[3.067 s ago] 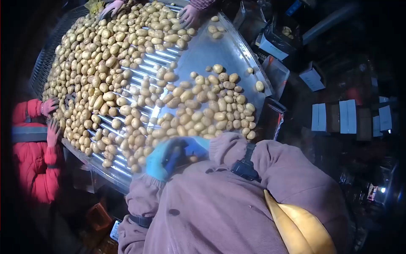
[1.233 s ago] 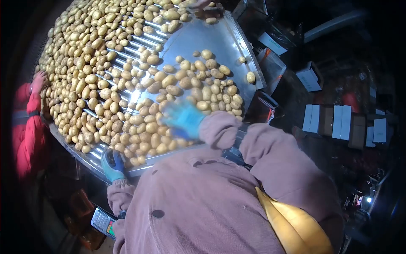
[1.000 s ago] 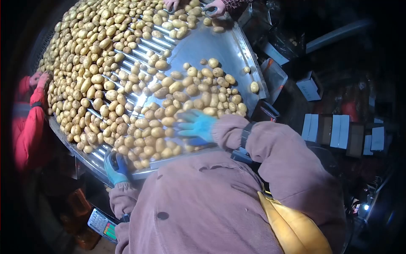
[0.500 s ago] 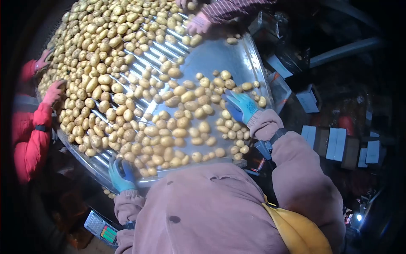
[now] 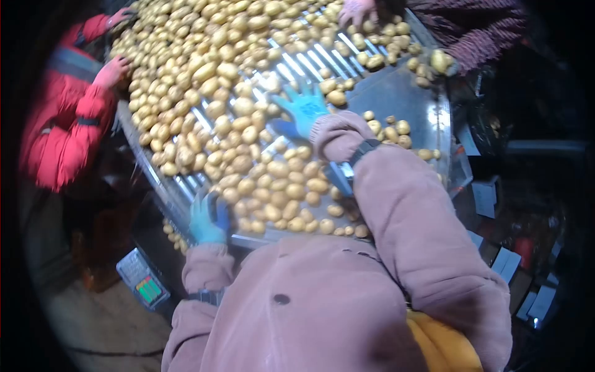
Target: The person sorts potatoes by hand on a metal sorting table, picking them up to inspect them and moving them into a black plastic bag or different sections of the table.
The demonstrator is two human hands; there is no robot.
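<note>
Many yellow potatoes (image 5: 204, 74) cover a roller conveyor (image 5: 310, 62) and a smooth steel table (image 5: 403, 99). My right hand (image 5: 304, 108), in a blue glove, reaches far out with fingers spread over the potatoes near where rollers meet steel; it holds nothing. My left hand (image 5: 207, 217), also blue-gloved, rests curled on the near metal edge (image 5: 186, 204) of the table beside a heap of potatoes (image 5: 279, 192). My mauve coat sleeves fill the foreground.
A person in a red jacket (image 5: 68, 118) works at the left side with a hand (image 5: 111, 71) on the potatoes. Another person's hand (image 5: 356, 9) in a striped sleeve reaches in at the top. A scale display (image 5: 142, 285) sits below left. Cartons (image 5: 508, 263) lie at right.
My right hand has moved from the right part of the steel table up and left toward the rollers. The view has swung right and closer. My left hand stays on the table edge.
</note>
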